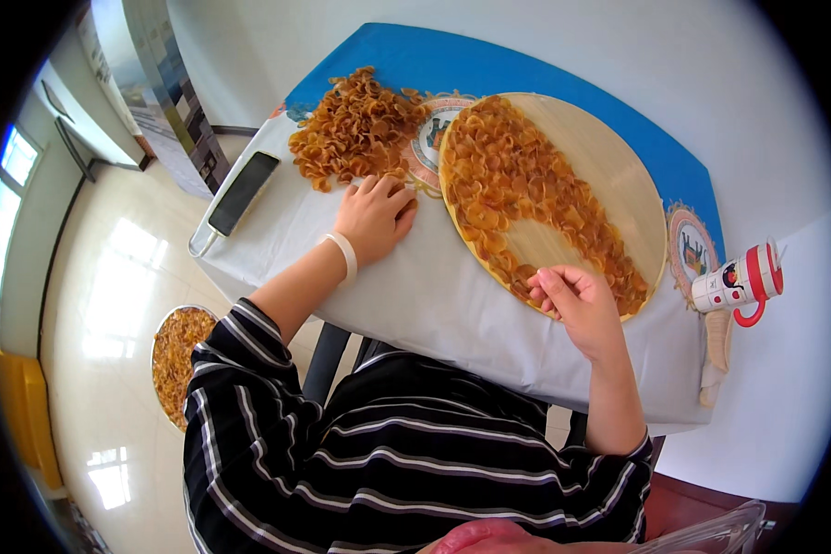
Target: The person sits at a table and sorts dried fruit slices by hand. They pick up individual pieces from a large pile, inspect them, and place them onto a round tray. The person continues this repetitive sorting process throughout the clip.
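My left hand [375,218], with a white band at the wrist, rests on the table at the lower edge of a loose pile [358,120] of curled amber-brown pieces. Its fingers are curled; whatever is under their tips is hidden. My right hand [572,305] is over the lower part of a round pale board [623,194], thumb and forefinger pinched; what they hold, if anything, is too small to make out. Similar pieces [517,166] cover much of the board’s left side and a band down to its lower right, around a bare patch.
A phone [243,192] with a cable lies at the table's [656,369] left. A red-and-white mug [736,283] stands at the right edge, above a beige cloth [716,355]. A round tray [157,369] of brown pieces is low on the left, near yellow furniture [23,406].
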Action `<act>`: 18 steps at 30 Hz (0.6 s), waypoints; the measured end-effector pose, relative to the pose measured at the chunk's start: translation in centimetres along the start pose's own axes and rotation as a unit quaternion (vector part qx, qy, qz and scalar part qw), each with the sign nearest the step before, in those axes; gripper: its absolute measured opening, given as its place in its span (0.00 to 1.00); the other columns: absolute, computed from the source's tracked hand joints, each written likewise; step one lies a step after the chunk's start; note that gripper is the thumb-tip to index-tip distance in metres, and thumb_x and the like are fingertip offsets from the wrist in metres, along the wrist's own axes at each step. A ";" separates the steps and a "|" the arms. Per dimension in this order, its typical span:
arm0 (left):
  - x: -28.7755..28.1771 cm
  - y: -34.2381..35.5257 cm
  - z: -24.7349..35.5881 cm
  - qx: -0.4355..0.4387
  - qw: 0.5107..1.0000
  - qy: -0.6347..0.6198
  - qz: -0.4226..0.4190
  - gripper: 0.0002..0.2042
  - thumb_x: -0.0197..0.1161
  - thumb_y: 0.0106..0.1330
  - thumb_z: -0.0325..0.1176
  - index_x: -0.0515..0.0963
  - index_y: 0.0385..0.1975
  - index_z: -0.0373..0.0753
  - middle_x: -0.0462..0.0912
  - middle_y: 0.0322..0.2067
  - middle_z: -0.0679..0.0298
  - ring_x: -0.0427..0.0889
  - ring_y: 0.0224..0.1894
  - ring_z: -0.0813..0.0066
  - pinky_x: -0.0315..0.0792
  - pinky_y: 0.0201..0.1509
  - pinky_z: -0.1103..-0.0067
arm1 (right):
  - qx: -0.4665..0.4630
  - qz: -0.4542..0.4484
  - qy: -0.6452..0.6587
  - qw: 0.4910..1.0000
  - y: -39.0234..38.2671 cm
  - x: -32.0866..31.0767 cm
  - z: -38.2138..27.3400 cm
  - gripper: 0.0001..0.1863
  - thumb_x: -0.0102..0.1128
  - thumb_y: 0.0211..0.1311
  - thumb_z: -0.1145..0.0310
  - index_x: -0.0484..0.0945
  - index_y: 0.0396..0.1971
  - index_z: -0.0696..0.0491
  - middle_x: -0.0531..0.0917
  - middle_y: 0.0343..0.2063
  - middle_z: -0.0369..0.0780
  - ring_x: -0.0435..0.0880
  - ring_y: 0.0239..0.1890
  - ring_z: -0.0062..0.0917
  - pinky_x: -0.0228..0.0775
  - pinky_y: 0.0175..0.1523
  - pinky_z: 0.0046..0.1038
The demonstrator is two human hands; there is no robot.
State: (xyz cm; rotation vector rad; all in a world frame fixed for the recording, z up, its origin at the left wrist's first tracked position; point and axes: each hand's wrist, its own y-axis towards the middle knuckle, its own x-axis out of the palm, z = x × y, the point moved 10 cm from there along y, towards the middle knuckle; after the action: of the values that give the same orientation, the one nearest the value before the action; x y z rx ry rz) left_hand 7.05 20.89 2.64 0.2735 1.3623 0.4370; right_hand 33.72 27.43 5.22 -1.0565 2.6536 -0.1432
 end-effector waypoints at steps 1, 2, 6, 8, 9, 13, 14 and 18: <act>0.2 0.1 0.0 0.007 1.000 0.000 0.000 0.09 0.60 0.67 0.40 0.80 0.41 0.46 0.77 0.44 0.62 0.75 0.52 0.61 0.72 0.54 0.62 | -0.001 0.002 0.004 1.000 0.1 0.1 -0.1 0.14 0.58 0.73 0.63 0.84 0.40 0.61 0.85 0.31 0.36 0.79 0.31 0.15 0.73 0.39 0.19; 0.4 0.1 -0.1 0.014 1.000 -0.001 0.001 0.08 0.60 0.67 0.40 0.80 0.40 0.47 0.76 0.43 0.63 0.76 0.51 0.62 0.73 0.51 0.63 | -0.002 0.003 0.009 1.000 0.1 0.2 -0.2 0.14 0.58 0.73 0.63 0.84 0.40 0.61 0.85 0.31 0.36 0.79 0.31 0.14 0.73 0.39 0.19; -0.1 0.5 1.0 0.041 0.998 0.014 -0.035 0.08 0.60 0.67 0.40 0.79 0.40 0.46 0.76 0.41 0.62 0.78 0.48 0.61 0.78 0.43 0.67 | -0.002 0.012 0.016 1.000 0.5 -0.3 -0.3 0.14 0.58 0.73 0.63 0.84 0.39 0.61 0.85 0.31 0.36 0.78 0.31 0.14 0.73 0.39 0.18; 0.1 0.7 0.9 0.051 0.998 0.012 -0.024 0.08 0.60 0.67 0.40 0.79 0.40 0.46 0.76 0.40 0.61 0.79 0.45 0.60 0.78 0.40 0.66 | -0.007 0.013 0.011 1.000 0.9 -0.6 -0.2 0.14 0.59 0.73 0.63 0.84 0.39 0.61 0.85 0.31 0.36 0.78 0.30 0.14 0.73 0.38 0.18; 0.2 0.8 0.8 0.056 0.998 0.011 -0.019 0.08 0.60 0.67 0.40 0.78 0.40 0.46 0.76 0.40 0.60 0.80 0.43 0.59 0.79 0.39 0.65 | -0.009 0.013 0.008 1.000 1.1 -0.8 -0.2 0.14 0.59 0.73 0.63 0.84 0.38 0.61 0.85 0.31 0.36 0.78 0.30 0.14 0.73 0.38 0.18; 1.6 2.0 -0.7 0.015 0.998 0.011 -0.055 0.08 0.61 0.66 0.40 0.79 0.40 0.46 0.76 0.38 0.59 0.82 0.38 0.57 0.79 0.37 0.65 | -0.023 0.016 0.000 1.000 1.9 -1.2 -0.8 0.14 0.59 0.73 0.64 0.84 0.38 0.61 0.85 0.30 0.36 0.78 0.29 0.14 0.73 0.38 0.18; 1.5 2.3 -0.7 0.014 0.998 0.012 -0.057 0.08 0.62 0.66 0.39 0.79 0.40 0.45 0.76 0.39 0.59 0.82 0.38 0.57 0.79 0.36 0.65 | -0.027 0.017 0.003 0.999 2.1 -1.3 -1.1 0.14 0.59 0.73 0.64 0.84 0.38 0.61 0.84 0.29 0.36 0.78 0.29 0.14 0.72 0.38 0.18; 0.6 3.3 -1.3 0.003 1.000 -0.018 -0.009 0.08 0.64 0.65 0.36 0.80 0.40 0.43 0.77 0.37 0.58 0.82 0.34 0.58 0.79 0.38 0.67 | -0.051 0.027 -0.015 0.998 2.9 -2.2 -2.3 0.14 0.58 0.73 0.64 0.84 0.37 0.60 0.84 0.29 0.35 0.77 0.29 0.13 0.70 0.36 0.17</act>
State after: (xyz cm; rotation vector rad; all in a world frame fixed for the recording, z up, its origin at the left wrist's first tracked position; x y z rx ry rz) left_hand 5.39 24.02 3.30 0.2732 1.3294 0.4108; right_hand 32.66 30.97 7.34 -1.0073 2.6849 0.0179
